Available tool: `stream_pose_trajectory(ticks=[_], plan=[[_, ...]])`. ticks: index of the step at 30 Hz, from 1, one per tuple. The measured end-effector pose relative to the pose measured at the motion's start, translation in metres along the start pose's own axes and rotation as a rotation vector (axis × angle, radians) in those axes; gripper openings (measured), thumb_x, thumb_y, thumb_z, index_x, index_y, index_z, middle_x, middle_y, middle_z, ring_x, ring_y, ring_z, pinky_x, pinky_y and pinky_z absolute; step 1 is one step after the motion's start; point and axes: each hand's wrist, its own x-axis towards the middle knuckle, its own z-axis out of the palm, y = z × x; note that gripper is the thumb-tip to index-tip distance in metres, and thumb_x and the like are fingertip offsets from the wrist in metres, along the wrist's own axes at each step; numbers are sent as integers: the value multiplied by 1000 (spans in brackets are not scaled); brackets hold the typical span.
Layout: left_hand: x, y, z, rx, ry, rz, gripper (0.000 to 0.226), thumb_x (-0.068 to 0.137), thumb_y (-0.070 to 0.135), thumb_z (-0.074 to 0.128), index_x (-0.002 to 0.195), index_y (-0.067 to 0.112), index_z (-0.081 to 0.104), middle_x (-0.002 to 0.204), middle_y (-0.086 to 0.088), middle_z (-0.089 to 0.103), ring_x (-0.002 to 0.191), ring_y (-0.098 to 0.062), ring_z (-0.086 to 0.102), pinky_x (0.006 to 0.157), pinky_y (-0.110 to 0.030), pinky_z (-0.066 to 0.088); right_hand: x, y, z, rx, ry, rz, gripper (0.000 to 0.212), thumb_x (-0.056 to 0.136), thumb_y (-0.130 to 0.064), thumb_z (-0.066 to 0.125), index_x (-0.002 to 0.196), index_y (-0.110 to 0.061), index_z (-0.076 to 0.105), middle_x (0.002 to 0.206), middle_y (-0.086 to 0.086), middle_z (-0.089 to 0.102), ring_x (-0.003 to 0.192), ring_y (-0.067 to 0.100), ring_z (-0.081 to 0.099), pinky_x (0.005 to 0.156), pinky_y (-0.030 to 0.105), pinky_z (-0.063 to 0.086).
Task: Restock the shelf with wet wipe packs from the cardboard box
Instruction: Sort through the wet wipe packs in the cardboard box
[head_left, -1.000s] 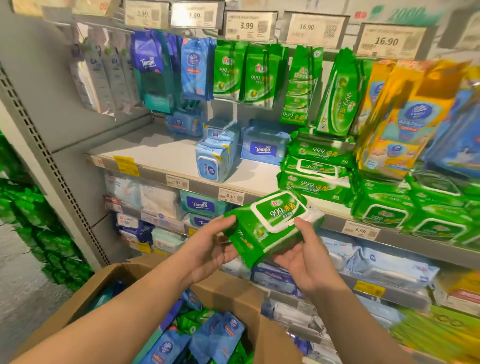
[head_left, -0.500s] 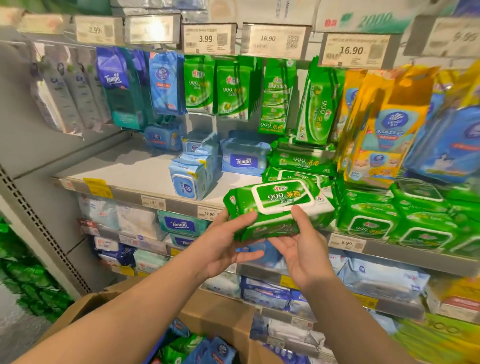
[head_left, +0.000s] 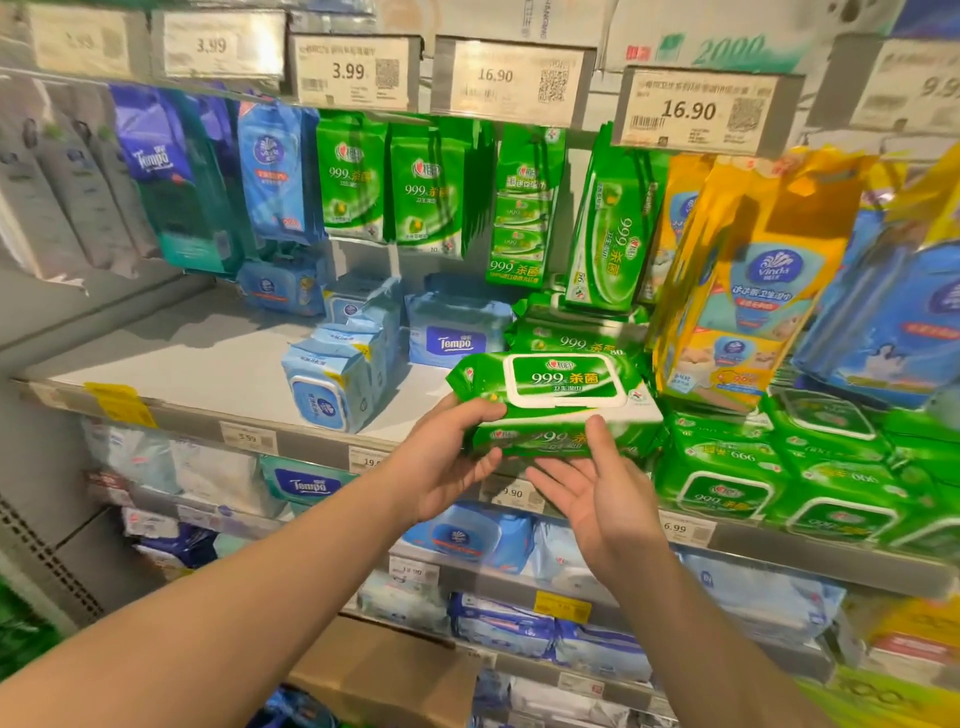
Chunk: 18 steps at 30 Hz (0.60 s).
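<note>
The green plastic wet wipe pack (head_left: 553, 402) is grasped by the left hand (head_left: 448, 462) at the grey metal shelf (head_left: 218, 358) edge, the released right hand (head_left: 597, 493) beneath; one-sided support risks tipping.

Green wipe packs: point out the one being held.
It is the green pack with the white flip lid facing up, gripped by the left hand at the shelf edge; the other green packs lie stacked or hang.
</note>
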Motion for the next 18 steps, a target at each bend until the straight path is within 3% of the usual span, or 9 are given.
stream_pose_trajectory(ticks=[8,12,15,18], plan=[[36,7,12,48,24,10,19,95,10,63,112,17,64,86,-5,76,72,-15,71,51,-18,52,28,-3,-5,-7,55,-19,40,103,-22,58,128,7,44,123,31,61,107,38,72,90,48,60],[47,9,19,76,38,54,29,95,11,67,123,12,62,95,-7,77,75,-15,72,51,-18,50,36,-6,-5,-18,67,-16,41,105,-16,55,134,7,39,112,29,65,99,35,75,94,48,58],[56,8,19,75,43,111,33,93,11,73,119,24,58,106,-7,77,84,-16,72,61,-22,53,43,-10,-5,-15,107,-29,46,105,-13,54,139,10,35,108,25,64,96,33,76,91,45,60],[60,5,15,133,-80,124,43,92,2,71,129,21,59,109,-4,78,93,-16,74,76,-25,58,47,-12,-6,-5,125,-36,47,105,-12,54,141,11,34,113,28,62,95,33,76,83,42,64]])
